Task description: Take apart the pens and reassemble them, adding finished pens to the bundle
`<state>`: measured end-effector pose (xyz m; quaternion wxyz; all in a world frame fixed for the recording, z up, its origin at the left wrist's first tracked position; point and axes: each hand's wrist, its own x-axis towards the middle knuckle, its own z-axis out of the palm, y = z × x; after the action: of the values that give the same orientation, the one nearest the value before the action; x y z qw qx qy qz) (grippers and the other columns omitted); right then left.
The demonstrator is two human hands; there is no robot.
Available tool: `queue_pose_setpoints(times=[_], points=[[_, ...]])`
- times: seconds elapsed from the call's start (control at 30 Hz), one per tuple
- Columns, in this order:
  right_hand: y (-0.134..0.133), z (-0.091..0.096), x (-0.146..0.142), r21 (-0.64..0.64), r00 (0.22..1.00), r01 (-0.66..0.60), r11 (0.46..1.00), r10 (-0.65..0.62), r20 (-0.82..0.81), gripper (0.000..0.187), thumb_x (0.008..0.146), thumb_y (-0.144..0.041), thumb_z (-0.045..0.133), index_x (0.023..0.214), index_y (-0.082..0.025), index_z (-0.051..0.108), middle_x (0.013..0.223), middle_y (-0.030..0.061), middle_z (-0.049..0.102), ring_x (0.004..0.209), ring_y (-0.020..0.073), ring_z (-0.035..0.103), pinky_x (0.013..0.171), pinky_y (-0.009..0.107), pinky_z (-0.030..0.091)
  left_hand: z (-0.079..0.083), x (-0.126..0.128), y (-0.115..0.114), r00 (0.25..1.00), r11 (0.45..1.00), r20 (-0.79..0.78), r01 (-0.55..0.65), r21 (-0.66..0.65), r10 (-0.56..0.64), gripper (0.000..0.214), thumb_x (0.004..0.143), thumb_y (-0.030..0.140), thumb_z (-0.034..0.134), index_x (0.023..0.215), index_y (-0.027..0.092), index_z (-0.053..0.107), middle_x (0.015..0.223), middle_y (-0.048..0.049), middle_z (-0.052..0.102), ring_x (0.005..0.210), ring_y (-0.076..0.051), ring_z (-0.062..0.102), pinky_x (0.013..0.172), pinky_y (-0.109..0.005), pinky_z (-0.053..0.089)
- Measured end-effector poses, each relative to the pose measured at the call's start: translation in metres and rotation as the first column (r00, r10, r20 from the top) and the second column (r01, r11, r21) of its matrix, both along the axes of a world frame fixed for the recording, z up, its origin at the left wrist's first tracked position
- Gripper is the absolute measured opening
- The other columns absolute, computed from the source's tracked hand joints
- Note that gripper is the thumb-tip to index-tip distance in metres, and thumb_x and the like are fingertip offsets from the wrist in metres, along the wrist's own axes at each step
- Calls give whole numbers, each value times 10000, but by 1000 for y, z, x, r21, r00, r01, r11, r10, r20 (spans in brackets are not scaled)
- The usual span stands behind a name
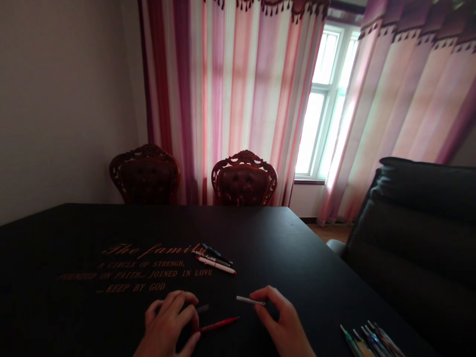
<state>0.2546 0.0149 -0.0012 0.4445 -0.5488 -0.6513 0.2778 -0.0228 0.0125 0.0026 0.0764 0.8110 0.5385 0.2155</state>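
My left hand rests low on the black table, fingers curled around a red pen that points right; a small dark piece pokes out by its fingertips. My right hand pinches a thin silvery pen part between thumb and forefinger, held level just above the table. The two hands are a short gap apart. Three pens lie together further back, near the middle of the table.
Gold lettering is printed on the tabletop. A bundle of several coloured pens lies at the near right edge. Two carved red chairs stand behind the table, a dark padded chair on the right, striped curtains and a window beyond.
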Motion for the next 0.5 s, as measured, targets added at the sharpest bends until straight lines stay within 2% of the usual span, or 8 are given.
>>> queue_pose_setpoints(times=[0.17, 0.37, 0.5], points=[[-3, 1, -4, 28, 1000, -19, 999, 19, -5, 202, 861, -366, 582, 875, -224, 725, 899, 48, 715, 916, 250, 642, 846, 346, 463, 2, 1, 0, 1000, 1000, -6, 19, -19, -19, 151, 803, 198, 624, 851, 334, 669, 1188, -9, 661, 1196, -301, 545, 974, -548, 335], [-6, 4, -10, -9, 996, -18, 1000, 19, 83, 134, 858, -295, 604, 891, -244, 723, 891, 18, 716, 901, 229, 632, 851, 343, 421, -1, 0, 1, 1000, 999, 6, -16, -31, 16, 101, 875, 277, 587, 859, 331, 671, 1188, -17, 656, 1199, -294, 537, 969, -546, 319], [-6, 3, -8, -27, 996, 7, 1000, -5, 94, 106, 840, -287, 637, 877, -247, 729, 880, 9, 712, 893, 228, 627, 845, 344, 414, -5, -1, 3, 1000, 1000, 17, -13, -1, 13, 80, 868, 279, 612, 860, 323, 679, 1171, -15, 663, 1181, -292, 548, 958, -517, 346]])
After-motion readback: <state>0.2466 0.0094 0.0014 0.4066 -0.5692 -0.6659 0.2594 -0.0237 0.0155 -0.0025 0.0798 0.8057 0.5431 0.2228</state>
